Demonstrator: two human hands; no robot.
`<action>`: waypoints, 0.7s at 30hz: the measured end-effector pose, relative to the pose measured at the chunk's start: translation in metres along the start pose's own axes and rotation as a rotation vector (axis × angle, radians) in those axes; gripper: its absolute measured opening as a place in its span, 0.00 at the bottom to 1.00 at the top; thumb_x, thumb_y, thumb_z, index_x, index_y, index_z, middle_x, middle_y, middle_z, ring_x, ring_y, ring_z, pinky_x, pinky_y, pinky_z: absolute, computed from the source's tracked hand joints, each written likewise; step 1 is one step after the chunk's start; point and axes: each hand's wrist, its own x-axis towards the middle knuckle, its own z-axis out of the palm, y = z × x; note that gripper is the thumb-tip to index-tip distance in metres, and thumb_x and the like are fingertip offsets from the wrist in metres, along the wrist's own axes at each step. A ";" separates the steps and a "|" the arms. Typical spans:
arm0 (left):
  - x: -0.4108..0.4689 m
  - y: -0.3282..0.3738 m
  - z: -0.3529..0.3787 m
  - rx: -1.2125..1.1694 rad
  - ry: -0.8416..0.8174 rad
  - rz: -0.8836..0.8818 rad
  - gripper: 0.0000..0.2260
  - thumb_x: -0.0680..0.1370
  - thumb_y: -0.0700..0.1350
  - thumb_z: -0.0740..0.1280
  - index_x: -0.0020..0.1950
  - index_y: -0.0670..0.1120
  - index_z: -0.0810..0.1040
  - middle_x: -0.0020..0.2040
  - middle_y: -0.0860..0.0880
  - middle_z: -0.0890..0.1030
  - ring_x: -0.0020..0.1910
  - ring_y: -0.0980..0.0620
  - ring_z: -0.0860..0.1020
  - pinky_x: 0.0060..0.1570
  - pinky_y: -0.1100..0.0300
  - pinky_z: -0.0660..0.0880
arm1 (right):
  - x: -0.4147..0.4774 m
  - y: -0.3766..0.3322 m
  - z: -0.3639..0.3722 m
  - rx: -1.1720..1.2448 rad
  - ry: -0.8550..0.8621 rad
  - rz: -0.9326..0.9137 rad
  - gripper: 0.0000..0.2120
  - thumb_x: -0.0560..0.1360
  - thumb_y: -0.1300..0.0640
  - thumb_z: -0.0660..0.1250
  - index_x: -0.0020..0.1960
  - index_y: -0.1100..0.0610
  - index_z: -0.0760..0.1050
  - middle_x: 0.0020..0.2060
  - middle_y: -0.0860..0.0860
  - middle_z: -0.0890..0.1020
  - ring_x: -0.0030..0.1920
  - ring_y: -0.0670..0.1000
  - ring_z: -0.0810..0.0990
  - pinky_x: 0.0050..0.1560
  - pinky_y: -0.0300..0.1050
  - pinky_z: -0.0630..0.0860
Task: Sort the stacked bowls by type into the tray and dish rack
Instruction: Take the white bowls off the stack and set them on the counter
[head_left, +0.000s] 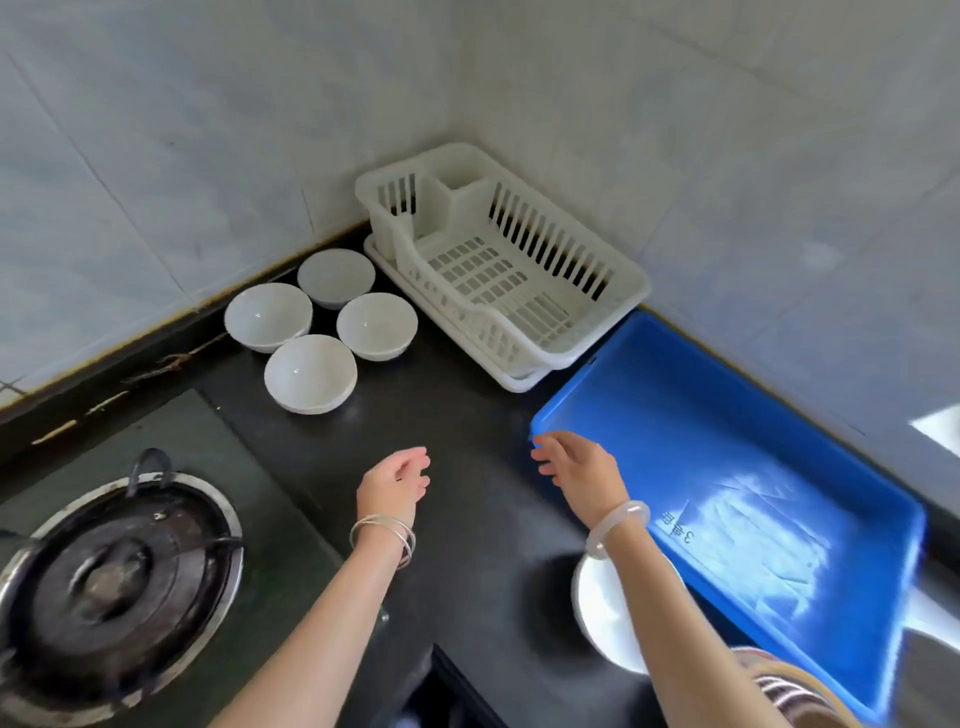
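Black stone worktop (467, 519) runs into a corner of pale tiled walls (208, 130), and we stand over it with both hands out and empty. Our left hand (397, 478) hovers with its fingers loosely curled, holding nothing. Our right hand (576, 470) is likewise relaxed and empty, its fingertips just beside the near corner of the blue tray (727, 415). Beneath the right forearm a white dish (605, 623) lies partly hidden, and we cannot tell what kind it is. Further out, the bowls (310, 371) sit in a tight cluster of four near the left wall, rims up and close together, with the white slatted dish rack (519, 312) just to their right in the corner. They are plain glossy white, round and fairly deep. Two look slightly smaller, though we cannot tell whether any hides another nested inside. We judge them stiff, smooth and breakable, probably ceramic or glass, with some weight if stacked. So we would pinch each at the rim, thumb inside and fingers outside, or cup it from below, and set it down gently. At the lower left sits a gas burner (114, 582).
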 end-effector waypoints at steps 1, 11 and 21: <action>-0.010 -0.004 0.009 0.029 -0.039 0.011 0.09 0.77 0.38 0.62 0.53 0.43 0.80 0.48 0.45 0.82 0.44 0.48 0.81 0.46 0.60 0.76 | -0.013 0.014 -0.012 -0.047 0.060 0.018 0.09 0.78 0.55 0.59 0.49 0.51 0.79 0.42 0.49 0.83 0.44 0.53 0.81 0.48 0.43 0.75; -0.094 -0.057 0.091 0.500 -0.420 0.076 0.13 0.76 0.42 0.64 0.60 0.47 0.78 0.57 0.48 0.81 0.55 0.50 0.79 0.60 0.51 0.75 | -0.095 0.128 -0.070 -0.614 0.207 0.305 0.12 0.78 0.54 0.60 0.58 0.58 0.72 0.57 0.56 0.76 0.55 0.59 0.77 0.50 0.47 0.71; -0.111 -0.070 0.104 0.482 -0.457 -0.013 0.13 0.75 0.40 0.65 0.59 0.48 0.76 0.54 0.48 0.81 0.47 0.51 0.78 0.47 0.56 0.79 | -0.097 0.137 -0.069 -0.488 0.274 0.361 0.07 0.74 0.57 0.63 0.49 0.59 0.72 0.47 0.57 0.81 0.48 0.59 0.77 0.41 0.43 0.66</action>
